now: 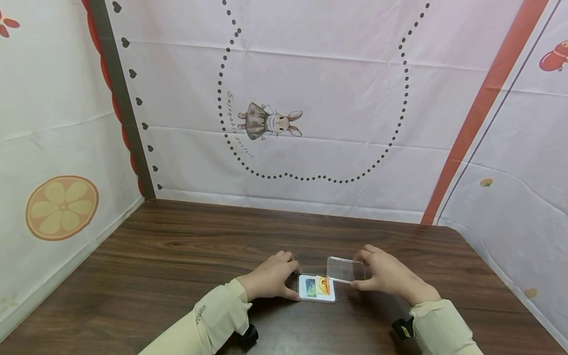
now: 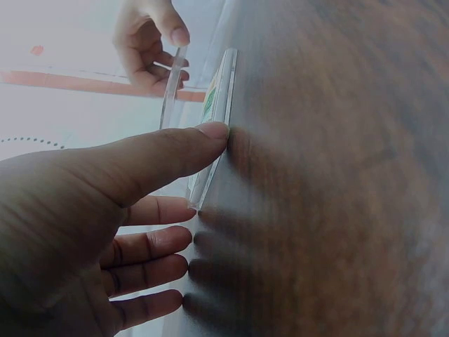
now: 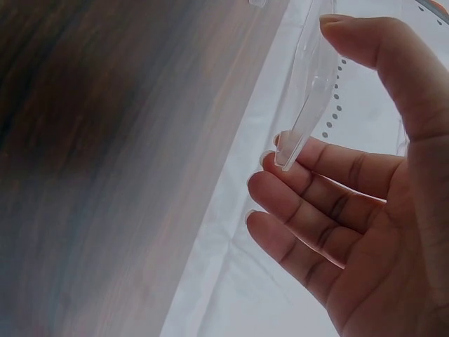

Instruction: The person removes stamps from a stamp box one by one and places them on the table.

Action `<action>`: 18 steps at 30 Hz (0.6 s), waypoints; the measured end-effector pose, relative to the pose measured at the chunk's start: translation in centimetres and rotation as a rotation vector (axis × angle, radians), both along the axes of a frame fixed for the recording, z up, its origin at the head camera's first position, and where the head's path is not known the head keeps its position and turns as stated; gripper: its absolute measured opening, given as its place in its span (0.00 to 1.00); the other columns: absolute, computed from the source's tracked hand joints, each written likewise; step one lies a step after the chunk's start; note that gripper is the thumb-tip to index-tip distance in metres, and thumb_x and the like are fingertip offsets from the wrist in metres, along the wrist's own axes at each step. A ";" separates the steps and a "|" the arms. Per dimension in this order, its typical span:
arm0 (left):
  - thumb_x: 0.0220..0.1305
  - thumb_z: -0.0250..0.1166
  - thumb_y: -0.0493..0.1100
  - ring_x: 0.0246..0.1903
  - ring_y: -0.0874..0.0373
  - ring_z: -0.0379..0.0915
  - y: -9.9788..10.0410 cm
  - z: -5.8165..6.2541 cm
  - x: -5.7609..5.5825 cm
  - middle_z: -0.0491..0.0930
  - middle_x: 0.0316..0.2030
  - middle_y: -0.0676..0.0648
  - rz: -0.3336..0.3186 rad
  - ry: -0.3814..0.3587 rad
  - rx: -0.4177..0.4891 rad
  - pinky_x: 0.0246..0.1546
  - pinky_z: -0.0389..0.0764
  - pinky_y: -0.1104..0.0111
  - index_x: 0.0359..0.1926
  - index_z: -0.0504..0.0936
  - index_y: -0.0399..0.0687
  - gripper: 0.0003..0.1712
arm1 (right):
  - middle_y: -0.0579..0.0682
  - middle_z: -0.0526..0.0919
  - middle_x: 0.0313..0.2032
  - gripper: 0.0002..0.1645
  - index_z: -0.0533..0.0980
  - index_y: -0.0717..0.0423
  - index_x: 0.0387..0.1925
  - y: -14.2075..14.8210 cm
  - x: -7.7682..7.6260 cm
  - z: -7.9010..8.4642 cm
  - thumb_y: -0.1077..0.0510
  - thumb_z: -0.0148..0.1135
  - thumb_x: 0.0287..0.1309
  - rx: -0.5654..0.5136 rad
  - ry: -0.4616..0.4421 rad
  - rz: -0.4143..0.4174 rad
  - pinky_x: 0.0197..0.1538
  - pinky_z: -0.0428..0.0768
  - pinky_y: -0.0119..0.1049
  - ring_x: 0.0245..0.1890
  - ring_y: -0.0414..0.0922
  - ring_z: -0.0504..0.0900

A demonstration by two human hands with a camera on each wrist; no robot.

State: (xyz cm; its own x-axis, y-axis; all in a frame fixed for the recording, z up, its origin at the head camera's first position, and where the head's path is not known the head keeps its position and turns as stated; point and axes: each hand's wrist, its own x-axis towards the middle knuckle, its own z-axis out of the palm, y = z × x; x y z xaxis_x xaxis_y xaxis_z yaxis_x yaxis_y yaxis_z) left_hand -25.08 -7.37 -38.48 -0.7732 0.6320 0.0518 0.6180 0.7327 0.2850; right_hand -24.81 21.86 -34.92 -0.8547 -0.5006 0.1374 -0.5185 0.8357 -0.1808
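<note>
A flat clear-edged case [image 1: 327,298] with a white inside lies on the table. Two small stamp-like pictures sit in it: a blue-green one [image 1: 310,288] on the left and an orange-yellow one [image 1: 324,287] on the right. My left hand [image 1: 271,279] pinches the case's left side, thumb at the near corner and index finger at the far one. Above and to the right, my right hand [image 1: 391,277] holds a clear plastic lid [image 1: 339,270] by its right end between thumb and fingers. In the right wrist view the lid [image 3: 309,105] is tilted, raised off the table.
Dark wood-grain table [image 1: 199,236] extends around both hands. Printed white cloth [image 1: 319,98] hangs behind it, with more cloth along the left and right sides. Dark bands [image 1: 249,336] show at both wrists, beside the pale sleeves [image 1: 213,310].
</note>
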 end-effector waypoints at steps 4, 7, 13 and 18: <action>0.49 0.73 0.60 0.37 0.65 0.61 0.0 0.0 0.0 0.72 0.41 0.55 -0.001 -0.002 0.002 0.40 0.68 0.72 0.49 0.80 0.53 0.29 | 0.45 0.76 0.35 0.30 0.78 0.56 0.40 0.1 0.0 0.1 0.41 0.74 0.40 -0.005 -0.003 0.004 0.39 0.78 0.40 0.36 0.41 0.77; 0.49 0.74 0.60 0.38 0.65 0.61 0.0 0.1 0.1 0.72 0.41 0.55 -0.002 -0.002 0.003 0.41 0.68 0.71 0.49 0.80 0.53 0.29 | 0.45 0.76 0.34 0.29 0.78 0.56 0.40 0.2 0.0 0.1 0.41 0.74 0.40 -0.005 0.003 0.008 0.38 0.78 0.39 0.35 0.40 0.77; 0.49 0.73 0.60 0.37 0.65 0.61 -0.1 0.0 0.1 0.72 0.41 0.55 -0.003 -0.002 0.000 0.41 0.68 0.72 0.49 0.80 0.53 0.29 | 0.44 0.75 0.34 0.29 0.78 0.55 0.39 0.4 -0.1 0.0 0.41 0.75 0.39 -0.003 -0.005 -0.003 0.38 0.77 0.38 0.34 0.39 0.76; 0.49 0.73 0.60 0.38 0.65 0.61 -0.1 0.0 0.1 0.72 0.41 0.55 -0.002 -0.003 -0.001 0.41 0.68 0.71 0.49 0.80 0.53 0.29 | 0.44 0.75 0.34 0.29 0.78 0.55 0.38 0.5 -0.1 0.0 0.41 0.75 0.38 0.003 -0.018 -0.021 0.38 0.77 0.39 0.34 0.39 0.75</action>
